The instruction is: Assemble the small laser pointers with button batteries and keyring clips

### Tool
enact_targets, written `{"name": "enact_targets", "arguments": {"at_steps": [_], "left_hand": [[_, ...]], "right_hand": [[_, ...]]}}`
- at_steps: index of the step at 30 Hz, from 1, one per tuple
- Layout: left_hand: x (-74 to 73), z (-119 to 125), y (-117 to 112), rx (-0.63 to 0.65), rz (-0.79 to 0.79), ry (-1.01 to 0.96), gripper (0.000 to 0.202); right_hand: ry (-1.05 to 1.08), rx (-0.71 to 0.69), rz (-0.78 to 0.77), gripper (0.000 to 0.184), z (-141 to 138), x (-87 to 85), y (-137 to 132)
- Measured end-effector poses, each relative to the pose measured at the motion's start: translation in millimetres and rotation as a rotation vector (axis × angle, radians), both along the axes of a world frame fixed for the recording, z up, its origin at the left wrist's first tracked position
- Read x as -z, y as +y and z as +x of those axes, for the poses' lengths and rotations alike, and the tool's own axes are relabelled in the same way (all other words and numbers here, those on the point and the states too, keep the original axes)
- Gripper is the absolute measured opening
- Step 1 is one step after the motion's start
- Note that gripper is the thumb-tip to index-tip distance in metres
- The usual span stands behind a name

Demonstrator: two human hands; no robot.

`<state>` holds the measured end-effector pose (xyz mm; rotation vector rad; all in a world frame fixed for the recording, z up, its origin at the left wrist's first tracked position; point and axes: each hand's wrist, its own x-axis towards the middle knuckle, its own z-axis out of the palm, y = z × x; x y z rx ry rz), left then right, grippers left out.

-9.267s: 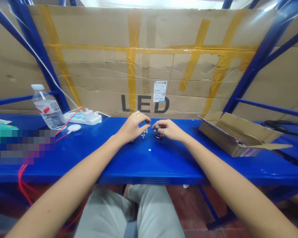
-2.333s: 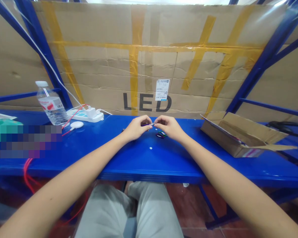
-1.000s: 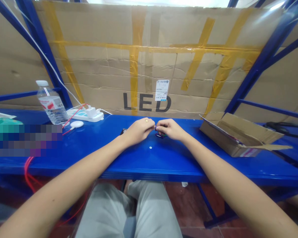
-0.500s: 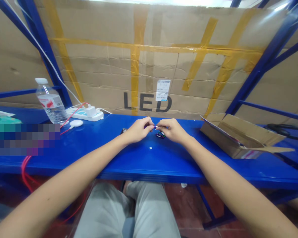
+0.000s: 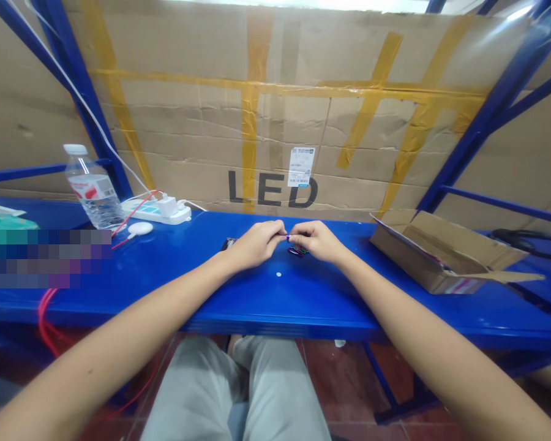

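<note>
Over the blue table [image 5: 257,300], my left hand [image 5: 259,242] and my right hand [image 5: 319,240] meet fingertip to fingertip. Both are closed in a pinch on a tiny purple piece [image 5: 288,237], too small to name. Just beneath my right fingers is a small cluster of purple and green loops [image 5: 296,251]; whether it hangs from the piece or lies on the table I cannot tell. Partly hidden behind my left wrist lies a small dark and silvery object [image 5: 228,244].
An open cardboard box [image 5: 441,269] stands at the right. To the left are a water bottle [image 5: 94,190], a white power strip [image 5: 179,213], a round white charger [image 5: 140,228] and red cables [image 5: 46,318]. A taped cardboard wall [image 5: 202,135] rises behind.
My left wrist has shifted slightly, and its fingers now reach a little closer to the right fingertips. The white bit seen between the fingers is covered now.
</note>
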<state>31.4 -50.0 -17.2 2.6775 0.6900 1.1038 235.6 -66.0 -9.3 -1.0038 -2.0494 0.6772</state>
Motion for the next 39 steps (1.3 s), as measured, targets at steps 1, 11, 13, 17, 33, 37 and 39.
{"name": "enact_targets", "arguments": {"at_steps": [1, 11, 13, 17, 33, 37, 39], "left_hand": [[0.6, 0, 1, -0.006, 0.016, 0.011, 0.011], [-6.9, 0, 4, -0.118, -0.041, -0.052, 0.008], [-5.9, -3, 7, -0.158, -0.045, -0.089, 0.009], [-1.7, -7, 14, -0.205, -0.064, -0.089, 0.009], [0.2, -8, 17, -0.198, -0.054, -0.1, 0.01], [-0.2, -6, 14, -0.193, -0.083, -0.12, 0.011], [-0.1, -4, 12, -0.191, -0.102, -0.12, 0.013]], "right_hand": [[0.004, -0.011, -0.021, 0.028, 0, -0.4, 0], [-0.147, 0.133, 0.075, 0.014, 8, -5.2, 9], [-0.333, 0.204, 0.158, 0.01, 12, -0.6, 12], [-0.67, 0.184, 0.178, 0.009, 15, 9.4, 15], [-0.111, -0.002, 0.027, 0.009, -15, 15.3, 1], [0.081, 0.036, -0.019, 0.012, -12, 18.5, 11], [0.146, 0.048, -0.054, 0.014, -12, 17.6, 13]]}}
